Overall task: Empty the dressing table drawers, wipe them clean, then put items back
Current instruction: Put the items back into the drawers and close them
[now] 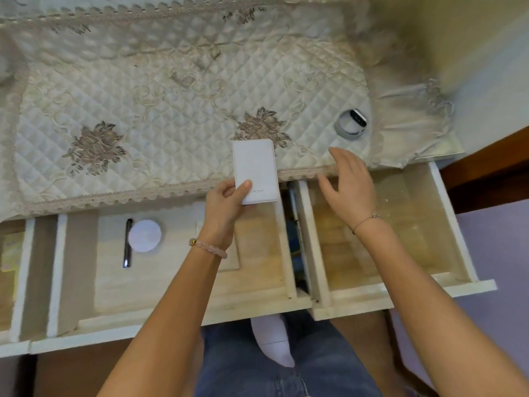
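Observation:
My left hand (227, 200) grips a flat white rectangular box (254, 170) by its near end, held over the front edge of the dressing table top. My right hand (347, 181) hovers with fingers spread above the back of the right drawer (455, 224), holding nothing. That drawer is pulled out and its wooden bottom looks bare. The middle drawer (183, 308) is also pulled out; a dark pen (128, 243) and a round white pad (144, 235) lie in it. A third drawer (21, 253) at the far left is open too.
A quilted cream cover (143, 110) with flower embroidery lies over the table top. A small round grey-white device (351, 124) sits on it at the right. My knees in jeans with a white cloth (273, 339) on them are below the drawers. Yellowish items (10, 253) lie in the left drawer.

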Demonstrator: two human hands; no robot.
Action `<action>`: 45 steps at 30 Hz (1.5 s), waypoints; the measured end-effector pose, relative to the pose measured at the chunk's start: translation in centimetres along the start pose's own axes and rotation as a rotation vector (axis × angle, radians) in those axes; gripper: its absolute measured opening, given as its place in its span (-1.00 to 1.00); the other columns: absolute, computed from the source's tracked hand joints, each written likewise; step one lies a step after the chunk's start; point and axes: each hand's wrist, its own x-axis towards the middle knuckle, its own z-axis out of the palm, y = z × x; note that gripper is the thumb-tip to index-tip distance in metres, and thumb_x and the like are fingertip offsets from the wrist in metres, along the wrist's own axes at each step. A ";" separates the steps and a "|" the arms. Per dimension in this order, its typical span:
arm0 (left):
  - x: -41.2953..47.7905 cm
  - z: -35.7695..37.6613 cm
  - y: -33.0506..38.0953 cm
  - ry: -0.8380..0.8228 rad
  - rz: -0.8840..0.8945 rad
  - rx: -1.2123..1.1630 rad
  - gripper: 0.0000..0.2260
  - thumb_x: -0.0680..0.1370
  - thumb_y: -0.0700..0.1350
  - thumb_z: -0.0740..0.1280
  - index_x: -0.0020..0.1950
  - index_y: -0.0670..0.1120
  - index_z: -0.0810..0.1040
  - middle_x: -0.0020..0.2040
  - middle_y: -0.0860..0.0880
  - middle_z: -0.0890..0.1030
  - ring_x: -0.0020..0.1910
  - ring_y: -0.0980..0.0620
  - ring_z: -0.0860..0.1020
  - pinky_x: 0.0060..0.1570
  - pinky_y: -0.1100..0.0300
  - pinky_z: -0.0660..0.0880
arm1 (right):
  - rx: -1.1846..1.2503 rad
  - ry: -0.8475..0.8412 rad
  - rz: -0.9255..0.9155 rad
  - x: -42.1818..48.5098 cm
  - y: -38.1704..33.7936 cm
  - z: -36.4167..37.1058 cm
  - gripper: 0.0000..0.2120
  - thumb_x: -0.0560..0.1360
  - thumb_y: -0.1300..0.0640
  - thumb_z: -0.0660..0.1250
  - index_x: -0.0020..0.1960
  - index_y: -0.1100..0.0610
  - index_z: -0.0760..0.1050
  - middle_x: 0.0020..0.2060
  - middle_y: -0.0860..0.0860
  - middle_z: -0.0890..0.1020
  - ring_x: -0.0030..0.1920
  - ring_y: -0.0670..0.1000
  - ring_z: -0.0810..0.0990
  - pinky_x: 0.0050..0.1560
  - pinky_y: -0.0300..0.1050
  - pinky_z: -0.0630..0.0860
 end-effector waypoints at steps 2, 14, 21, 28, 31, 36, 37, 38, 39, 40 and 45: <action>-0.5 2.1 -0.5 0.024 0.003 -0.023 -0.71 0.53 -0.20 0.32 0.21 -0.29 0.47 -0.05 -0.09 0.63 -0.07 0.02 0.61 -0.13 0.22 0.60 | 0.026 -0.006 0.028 1.0 2.3 -1.1 -0.49 0.55 0.01 0.21 0.43 0.20 0.25 0.39 0.13 0.36 0.42 0.11 0.26 0.44 0.01 0.17; -2.3 8.8 -1.6 0.120 0.019 -0.091 -0.75 0.52 -0.21 0.34 0.17 -0.25 0.48 -0.08 -0.08 0.65 -0.16 0.11 0.65 -0.24 0.28 0.56 | 0.463 0.038 0.480 8.9 8.1 -2.1 -0.48 0.48 -0.09 0.31 0.32 0.19 0.37 0.19 0.08 0.51 0.17 0.06 0.49 0.08 -0.17 0.35; -2.3 9.0 -1.9 0.155 0.021 -0.088 -0.75 0.52 -0.22 0.34 0.16 -0.27 0.49 -0.07 -0.10 0.64 -0.13 0.09 0.64 -0.21 0.26 0.57 | 0.447 0.137 0.614 11.2 8.0 -1.5 -0.68 0.41 -0.07 0.38 0.00 0.16 0.57 0.02 0.10 0.63 -0.09 0.05 0.55 -0.18 -0.16 0.40; -2.3 9.0 -2.5 0.162 0.011 -0.067 -0.72 0.51 -0.21 0.35 0.17 -0.29 0.47 -0.04 -0.14 0.63 -0.09 0.03 0.63 -0.21 0.26 0.58 | 0.453 0.181 0.654 10.3 8.4 -1.5 -0.85 0.44 0.11 0.31 -0.06 0.10 0.62 -0.04 0.04 0.68 -0.02 0.09 0.60 -0.15 -0.21 0.36; -2.5 8.8 -2.6 0.158 0.006 -0.059 -0.72 0.51 -0.20 0.35 0.18 -0.30 0.47 -0.04 -0.14 0.63 -0.10 0.04 0.63 -0.23 0.27 0.57 | 0.485 0.213 0.647 9.6 8.4 -1.7 -0.87 0.42 0.14 0.32 -0.08 0.10 0.63 -0.07 0.03 0.68 -0.11 0.03 0.57 -0.17 -0.23 0.35; -2.8 8.1 -2.6 0.136 0.009 -0.065 -0.74 0.51 -0.21 0.35 0.16 -0.28 0.46 -0.04 -0.12 0.63 -0.11 0.05 0.63 -0.19 0.24 0.60 | 0.611 0.224 0.654 8.0 8.9 -1.9 -0.94 0.40 0.16 0.36 -0.13 0.08 0.58 -0.11 0.05 0.68 -0.14 0.04 0.61 -0.04 -0.08 0.54; -2.9 8.0 -2.6 0.131 0.010 -0.063 -0.74 0.51 -0.21 0.35 0.15 -0.27 0.47 -0.04 -0.12 0.63 -0.10 0.03 0.63 -0.17 0.23 0.60 | 0.654 0.212 0.664 7.6 9.1 -1.9 -0.95 0.41 0.17 0.37 -0.13 0.10 0.57 -0.12 0.08 0.68 -0.11 0.09 0.63 0.01 0.02 0.57; -3.0 7.8 -2.6 0.127 0.012 -0.060 -0.75 0.51 -0.21 0.35 0.15 -0.27 0.47 -0.05 -0.11 0.63 -0.09 0.02 0.63 -0.16 0.23 0.60 | 0.697 0.203 0.674 7.1 9.3 -1.9 -0.94 0.41 0.18 0.38 -0.12 0.13 0.56 -0.13 0.11 0.67 -0.10 0.11 0.64 0.03 0.07 0.57; -3.2 7.7 -2.6 0.120 0.014 -0.058 -0.76 0.51 -0.21 0.35 0.14 -0.26 0.47 -0.05 -0.10 0.63 -0.09 0.02 0.63 -0.15 0.23 0.60 | 0.741 0.199 0.683 6.5 9.4 -1.9 -0.93 0.41 0.20 0.39 -0.11 0.16 0.56 -0.14 0.12 0.66 -0.12 0.10 0.64 0.02 0.07 0.58; -3.3 7.5 -2.6 0.109 0.014 -0.057 -0.76 0.51 -0.20 0.35 0.14 -0.25 0.47 -0.05 -0.11 0.63 -0.09 0.02 0.63 -0.14 0.22 0.60 | 0.784 0.201 0.693 5.8 9.4 -1.9 -0.91 0.41 0.22 0.40 -0.11 0.20 0.56 -0.18 0.11 0.64 -0.18 0.07 0.63 -0.01 0.04 0.60; -4.4 6.6 -3.1 0.036 0.004 -0.023 -0.80 0.51 -0.19 0.35 0.11 -0.20 0.49 -0.02 -0.11 0.63 -0.10 0.07 0.64 -0.16 0.23 0.60 | 0.977 0.257 0.722 0.9 8.6 -2.7 -0.84 0.40 0.27 0.43 -0.04 0.29 0.56 -0.29 0.04 0.61 -0.29 -0.07 0.60 -0.23 -0.26 0.61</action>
